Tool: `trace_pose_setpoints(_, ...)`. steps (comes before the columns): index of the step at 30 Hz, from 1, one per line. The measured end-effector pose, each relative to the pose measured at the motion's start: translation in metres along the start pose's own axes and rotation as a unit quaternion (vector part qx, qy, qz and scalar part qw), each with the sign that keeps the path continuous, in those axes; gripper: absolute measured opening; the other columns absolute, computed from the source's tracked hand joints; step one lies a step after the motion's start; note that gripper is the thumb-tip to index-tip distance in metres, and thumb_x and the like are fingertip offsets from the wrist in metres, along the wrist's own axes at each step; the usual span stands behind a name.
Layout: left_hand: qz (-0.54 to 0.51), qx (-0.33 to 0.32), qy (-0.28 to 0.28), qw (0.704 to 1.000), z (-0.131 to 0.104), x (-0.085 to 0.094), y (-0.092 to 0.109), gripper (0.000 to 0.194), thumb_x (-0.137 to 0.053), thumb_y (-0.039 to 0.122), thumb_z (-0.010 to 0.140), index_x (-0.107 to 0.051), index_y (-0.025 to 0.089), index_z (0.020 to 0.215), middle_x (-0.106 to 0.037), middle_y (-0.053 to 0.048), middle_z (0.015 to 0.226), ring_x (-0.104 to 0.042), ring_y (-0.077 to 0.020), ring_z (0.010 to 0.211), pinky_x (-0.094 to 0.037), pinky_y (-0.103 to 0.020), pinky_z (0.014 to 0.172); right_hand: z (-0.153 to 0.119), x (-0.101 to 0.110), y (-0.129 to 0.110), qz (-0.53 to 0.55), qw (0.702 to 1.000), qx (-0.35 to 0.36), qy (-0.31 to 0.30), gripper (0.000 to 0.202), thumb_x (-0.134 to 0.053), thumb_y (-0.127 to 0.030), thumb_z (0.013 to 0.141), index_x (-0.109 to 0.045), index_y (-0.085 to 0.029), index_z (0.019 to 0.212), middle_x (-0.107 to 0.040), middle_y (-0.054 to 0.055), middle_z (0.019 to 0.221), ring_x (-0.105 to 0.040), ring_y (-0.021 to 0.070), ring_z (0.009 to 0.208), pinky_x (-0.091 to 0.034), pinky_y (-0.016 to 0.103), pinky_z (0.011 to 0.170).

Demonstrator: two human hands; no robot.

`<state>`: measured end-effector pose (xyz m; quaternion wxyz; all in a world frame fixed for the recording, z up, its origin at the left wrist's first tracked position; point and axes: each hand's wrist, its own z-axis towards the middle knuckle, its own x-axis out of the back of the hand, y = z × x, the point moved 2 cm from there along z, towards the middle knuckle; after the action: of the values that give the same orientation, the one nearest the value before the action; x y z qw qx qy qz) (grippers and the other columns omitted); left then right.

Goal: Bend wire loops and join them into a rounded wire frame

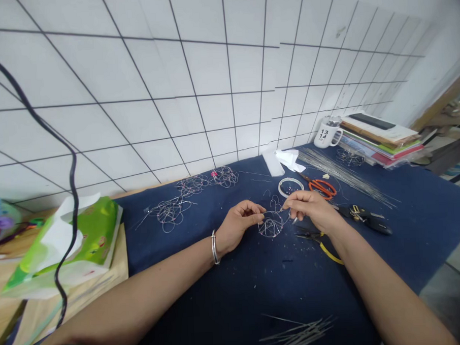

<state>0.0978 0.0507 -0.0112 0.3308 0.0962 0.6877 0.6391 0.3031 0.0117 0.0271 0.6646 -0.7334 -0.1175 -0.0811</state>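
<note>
wire piece [271,226] is held just above the dark blue cloth [228,305], between both hands. its left edge is pinched in the nearly closed thumb and fingers of the left hand [240,222]; its upper right side is pinched by the closed fingertips of the right hand [310,207]. progress, as judged: a rounded, beaded lower part is formed; thin loops above appear unfinished. yellow-handled pliers [331,254] are seen beside the right forearm. farther out, bent-wire pieces [224,177] are laid near the wall, apparently shaped; straight wires [344,177] are seen unbent at right
</note>
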Motion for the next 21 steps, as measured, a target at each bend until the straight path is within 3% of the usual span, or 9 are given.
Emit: trace_pose_setpoints(21,0.017,-0.017,0.025,0.999,0.0018,-0.0001,0.0003,0.013,-0.067,0.015,0.068,-0.055,0.012,0.074,-0.057,-0.004,0.088,-0.052,-0.0091,0.074,-0.043,-0.025,0.071,-0.0054,-0.0021,-0.0061,0.012,0.997,-0.038,-0.073,0.013,-0.051,-0.03,0.077,-0.059,-0.02,0.077,-0.067,0.004,0.087,-0.052,0.0055,0.045,-0.03,0.02,0.036)
